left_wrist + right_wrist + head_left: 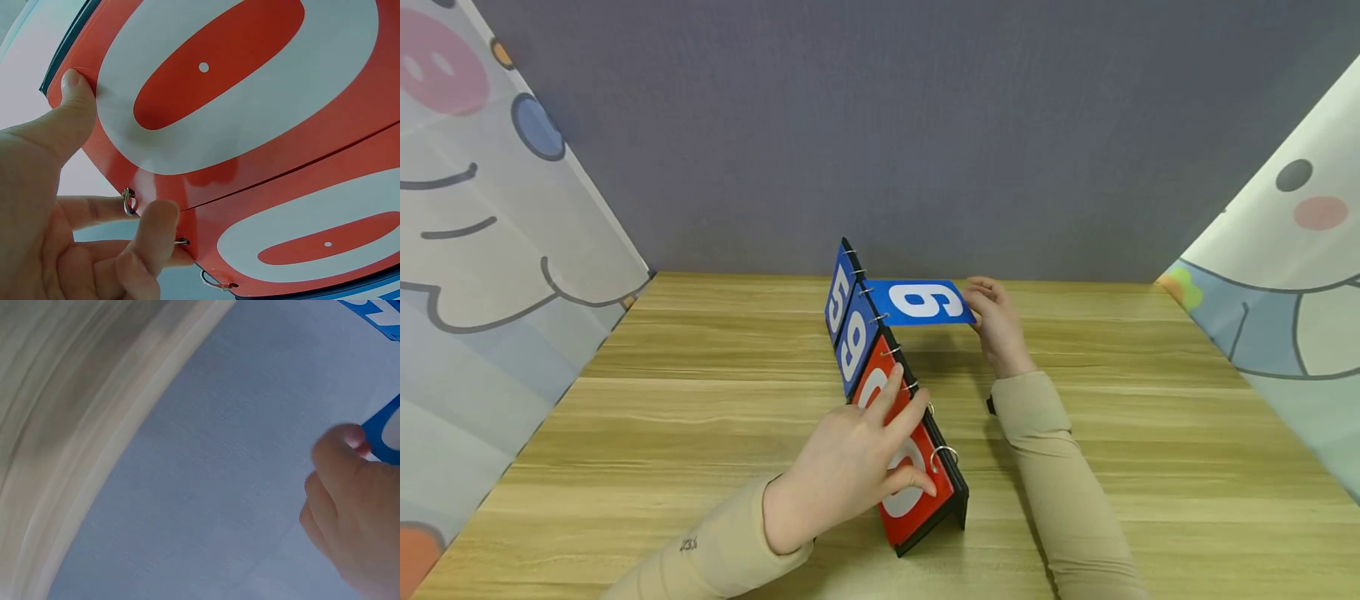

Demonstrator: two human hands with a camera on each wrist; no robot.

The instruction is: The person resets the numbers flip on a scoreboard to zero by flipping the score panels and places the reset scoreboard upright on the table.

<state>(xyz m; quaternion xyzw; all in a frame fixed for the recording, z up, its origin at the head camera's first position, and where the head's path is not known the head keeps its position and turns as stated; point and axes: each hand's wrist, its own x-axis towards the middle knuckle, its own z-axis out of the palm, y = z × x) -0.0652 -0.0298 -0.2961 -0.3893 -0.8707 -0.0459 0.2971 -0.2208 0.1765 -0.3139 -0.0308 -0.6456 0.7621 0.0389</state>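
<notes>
A flip scoreboard [958, 493] with a black folding frame and metal rings stands on the table, running away from me. Its left face carries two blue cards [854, 346], one with a white 5, the other a 6 or 9, and two red cards [219, 153] with white zeros. My left hand [850, 454] grips the red half: thumb on the front card, some fingers behind the ringed edge. Lifted on its rings, a blue number card [925, 302] extends to the right, nearly level. My right hand [998, 329] pinches that card's free end.
The wood-grain table [1150, 417] extends on both sides of the scoreboard. Behind it rises a grey panel [910, 142]. Cartoon-printed sheets [497, 225] border the left and right sides.
</notes>
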